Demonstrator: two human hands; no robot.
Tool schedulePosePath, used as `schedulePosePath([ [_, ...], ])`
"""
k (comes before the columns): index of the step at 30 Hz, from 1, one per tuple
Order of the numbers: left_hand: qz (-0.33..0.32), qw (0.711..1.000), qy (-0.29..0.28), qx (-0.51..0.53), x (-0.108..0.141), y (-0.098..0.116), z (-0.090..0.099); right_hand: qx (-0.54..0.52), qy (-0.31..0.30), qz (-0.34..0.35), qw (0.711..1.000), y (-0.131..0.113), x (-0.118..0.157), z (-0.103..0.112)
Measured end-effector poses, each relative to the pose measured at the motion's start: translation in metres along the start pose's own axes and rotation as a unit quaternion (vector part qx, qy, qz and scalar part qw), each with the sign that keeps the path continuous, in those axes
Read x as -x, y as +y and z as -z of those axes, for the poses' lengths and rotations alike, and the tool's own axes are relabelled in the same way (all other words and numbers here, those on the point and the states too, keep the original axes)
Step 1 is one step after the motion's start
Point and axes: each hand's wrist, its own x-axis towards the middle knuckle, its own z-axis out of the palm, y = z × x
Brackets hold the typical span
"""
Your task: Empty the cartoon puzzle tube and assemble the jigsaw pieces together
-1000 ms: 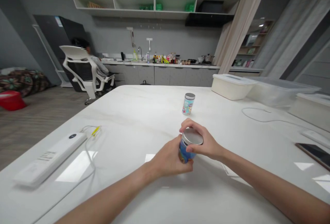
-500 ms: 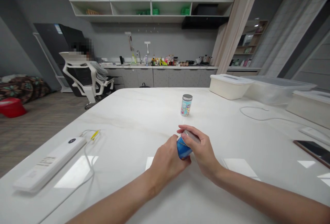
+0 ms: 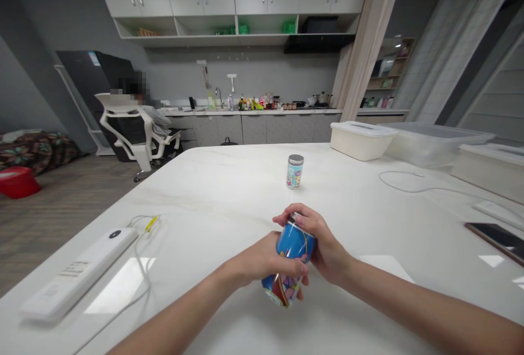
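A blue canister printed with cartoon figures leans at a slant just above the white table, its printed side towards me. My left hand wraps round its body, thumb across the front. Over the top end lies my right hand, fingers bent round the silver-grey lid, which is mostly hidden under them. Farther off, a smaller-looking light blue printed canister with a silver lid stands upright on the table, touched by neither hand.
A white power strip and its cable lie at the left. On the right are a phone, a thin white cable and lidded plastic boxes. A person sits in a white chair beyond the table, near the kitchen counter.
The blue canister has turned and come lower towards me, so more of its printed body shows. My left thumb now lies across its front. The right hand has stayed at the lid.
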Motion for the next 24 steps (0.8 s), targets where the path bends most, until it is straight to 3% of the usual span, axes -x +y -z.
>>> schedulePosePath([
  [4, -0.009, 0.984, 0.126, -0.123, -0.002, 0.001, -0.006, 0.046, 0.068, 0.024, 0.996, 0.001, -0.002, -0.002],
  [9, 0.02, 0.941, 0.259, -0.218, -0.002, 0.001, -0.019, 0.099, 0.106, 0.048, 0.988, -0.005, 0.002, -0.008],
  [12, 0.013, 0.901, 0.321, -0.293, -0.002, 0.001, -0.027, 0.123, 0.122, 0.052, 0.984, -0.005, 0.003, -0.009],
  [17, -0.034, 0.855, 0.364, -0.368, -0.001, 0.002, -0.03, 0.137, 0.099, 0.071, 0.983, 0.003, 0.001, -0.003],
  [21, -0.124, 0.866, 0.369, -0.315, -0.002, 0.0, -0.024, 0.145, 0.013, 0.101, 0.984, 0.013, 0.002, 0.001],
  [24, -0.14, 0.878, 0.371, -0.267, -0.004, -0.005, -0.018, 0.199, -0.003, 0.108, 0.974, 0.013, 0.0, 0.001],
])
